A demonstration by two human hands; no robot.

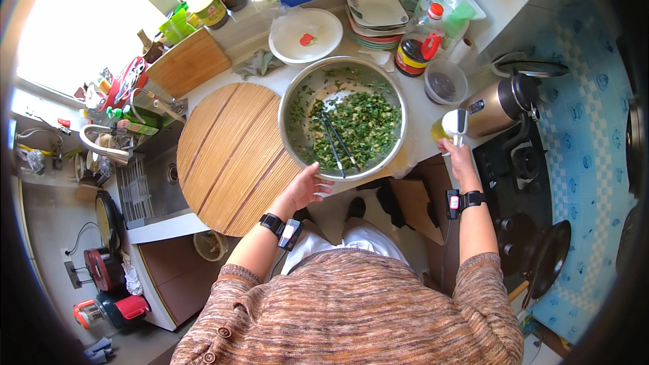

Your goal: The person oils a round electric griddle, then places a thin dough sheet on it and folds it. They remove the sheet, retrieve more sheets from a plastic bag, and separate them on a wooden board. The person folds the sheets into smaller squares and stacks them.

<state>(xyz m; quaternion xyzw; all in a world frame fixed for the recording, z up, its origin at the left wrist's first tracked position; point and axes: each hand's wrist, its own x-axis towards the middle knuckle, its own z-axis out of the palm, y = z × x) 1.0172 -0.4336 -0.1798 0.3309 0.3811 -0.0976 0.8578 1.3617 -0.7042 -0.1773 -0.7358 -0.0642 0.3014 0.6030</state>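
A large steel bowl (403,132) at the counter's front edge holds chopped green leaves with pale bits (367,121). Dark chopsticks (335,143) with pale ends lean inside it against the near rim. My left hand (307,185) rests at the bowl's near left rim, fingers apart, thumb at the rim. To the right of the bowl, my right hand (458,154) grips the handle of a small white container (453,122), whose kind I cannot tell. Just behind it stands a vessel with yellow liquid (437,131), partly hidden.
A round slatted wooden board (230,157) lies left of the bowl, beside the sink (170,182). Behind stand a white bowl (305,35), stacked plates (377,10), a soy sauce bottle (413,53) and a plastic tub (446,81). A steel thermos (489,106) and gas stove (517,182) are right.
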